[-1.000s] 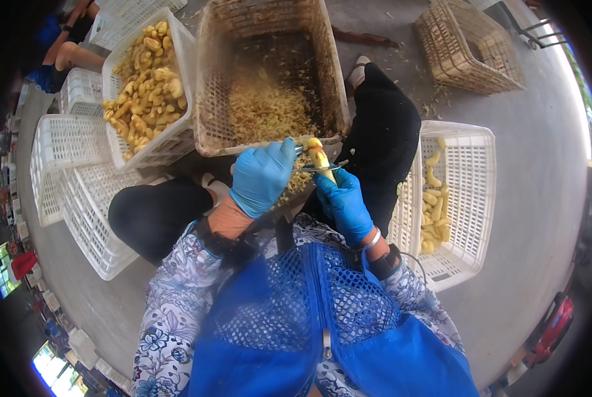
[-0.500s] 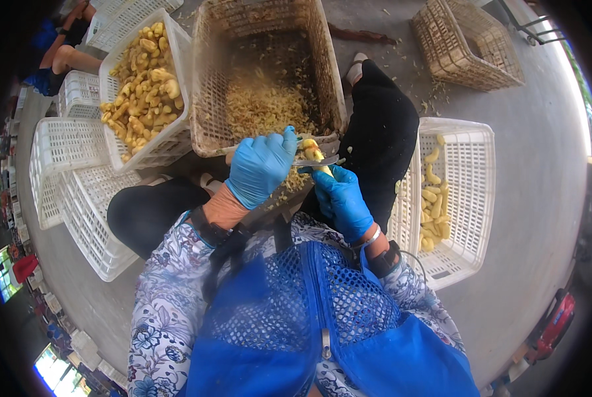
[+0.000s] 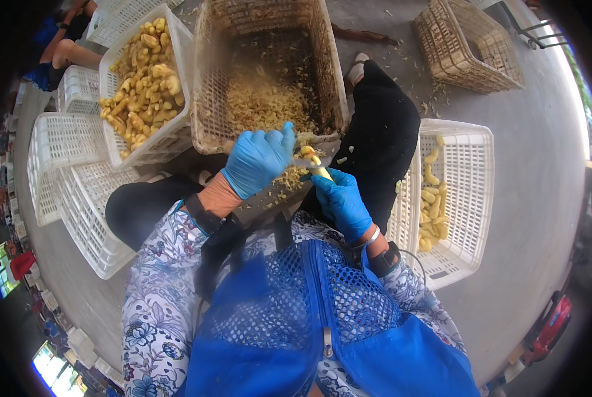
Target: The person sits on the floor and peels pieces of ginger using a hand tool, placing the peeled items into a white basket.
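Note:
My left hand (image 3: 259,162), in a blue glove, is closed around a knife handle (image 3: 227,147) whose end sticks out beside the palm; I cannot make out the blade now. Across from it, my blue-gloved right hand (image 3: 342,205) grips a yellow, ginger-like root (image 3: 318,169) that points up and away from me. The root is pale and bare near my fingers, darker and knobby at its far tip. A small gap lies between the two hands. Just beyond them stands a stained crate (image 3: 202,99) with a heap of yellow shavings (image 3: 266,106) in it.
At the left, a white crate (image 3: 185,109) is piled with knobby yellow roots (image 3: 144,86), beside nested white crates (image 3: 87,205). At the right, another white crate (image 3: 471,198) holds smooth pale pieces (image 3: 433,208). A brown crate (image 3: 468,46) stands far right. Another person's leg (image 3: 74,54) shows far left.
My left hand has drawn slightly left, away from the root; the blade that lay across the root no longer shows there. My right hand keeps its hold in nearly the same place.

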The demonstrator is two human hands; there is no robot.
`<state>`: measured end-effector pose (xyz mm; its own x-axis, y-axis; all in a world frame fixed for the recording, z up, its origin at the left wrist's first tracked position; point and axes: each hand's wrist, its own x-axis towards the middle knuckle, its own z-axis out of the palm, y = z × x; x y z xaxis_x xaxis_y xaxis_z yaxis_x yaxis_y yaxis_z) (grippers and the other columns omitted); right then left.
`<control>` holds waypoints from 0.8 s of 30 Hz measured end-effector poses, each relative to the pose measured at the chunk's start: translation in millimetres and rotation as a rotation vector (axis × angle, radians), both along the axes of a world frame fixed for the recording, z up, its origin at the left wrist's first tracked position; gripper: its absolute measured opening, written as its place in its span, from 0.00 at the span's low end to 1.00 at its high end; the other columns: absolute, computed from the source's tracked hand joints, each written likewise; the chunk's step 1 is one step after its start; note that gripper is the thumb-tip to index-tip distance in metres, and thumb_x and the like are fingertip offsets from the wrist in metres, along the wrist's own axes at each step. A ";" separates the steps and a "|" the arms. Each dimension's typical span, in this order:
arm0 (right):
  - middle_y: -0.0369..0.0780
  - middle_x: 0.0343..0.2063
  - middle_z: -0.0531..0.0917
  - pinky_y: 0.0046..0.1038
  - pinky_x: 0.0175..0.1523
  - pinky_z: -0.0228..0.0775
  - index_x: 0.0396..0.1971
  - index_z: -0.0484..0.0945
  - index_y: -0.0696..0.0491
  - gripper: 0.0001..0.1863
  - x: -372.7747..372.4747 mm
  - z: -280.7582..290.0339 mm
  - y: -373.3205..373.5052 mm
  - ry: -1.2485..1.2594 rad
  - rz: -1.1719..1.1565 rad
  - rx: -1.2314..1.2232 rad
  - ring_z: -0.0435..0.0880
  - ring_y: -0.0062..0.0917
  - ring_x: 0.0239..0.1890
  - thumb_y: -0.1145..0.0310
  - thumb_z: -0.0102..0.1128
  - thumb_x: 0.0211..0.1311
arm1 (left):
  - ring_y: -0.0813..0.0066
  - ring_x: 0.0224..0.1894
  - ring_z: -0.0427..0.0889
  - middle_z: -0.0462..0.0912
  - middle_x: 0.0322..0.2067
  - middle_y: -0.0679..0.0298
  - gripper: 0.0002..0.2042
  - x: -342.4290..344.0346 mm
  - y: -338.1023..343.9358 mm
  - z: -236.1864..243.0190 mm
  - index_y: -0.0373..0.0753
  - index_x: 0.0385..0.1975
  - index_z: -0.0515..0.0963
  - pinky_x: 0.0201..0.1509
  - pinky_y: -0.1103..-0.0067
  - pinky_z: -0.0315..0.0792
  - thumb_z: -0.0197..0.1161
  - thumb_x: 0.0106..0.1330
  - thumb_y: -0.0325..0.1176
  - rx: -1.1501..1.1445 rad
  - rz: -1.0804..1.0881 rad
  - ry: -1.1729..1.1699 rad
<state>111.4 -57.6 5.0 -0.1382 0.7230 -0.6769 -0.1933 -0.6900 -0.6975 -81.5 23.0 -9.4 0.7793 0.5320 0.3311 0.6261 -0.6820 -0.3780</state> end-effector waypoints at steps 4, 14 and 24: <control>0.25 0.16 0.67 0.13 0.18 0.49 0.45 0.77 0.57 0.13 3.1 1.6 -1.7 0.005 -0.023 0.061 0.60 0.07 0.15 0.67 0.55 0.65 | 0.73 0.20 0.72 0.72 0.22 0.65 0.18 -33.0 18.1 3.7 0.35 0.48 0.75 0.24 0.76 0.65 0.60 0.56 0.30 -0.102 0.203 -0.064; 0.44 0.27 0.82 0.28 0.34 0.71 0.46 0.76 0.59 0.18 -11.3 -24.5 -15.3 -0.436 0.190 0.421 0.80 0.24 0.27 0.64 0.61 0.60 | 0.64 0.27 0.82 0.81 0.25 0.53 0.14 15.9 -14.8 1.1 0.34 0.38 0.78 0.32 0.74 0.72 0.63 0.61 0.39 -1.176 0.395 -1.161; 0.44 0.22 0.80 0.30 0.32 0.70 0.45 0.76 0.59 0.17 -8.1 -14.4 -13.2 -0.355 0.219 0.253 0.79 0.24 0.24 0.65 0.59 0.60 | 0.59 0.26 0.81 0.81 0.25 0.52 0.14 12.0 -10.4 -6.0 0.34 0.36 0.77 0.31 0.72 0.72 0.63 0.61 0.40 -0.987 0.519 -0.975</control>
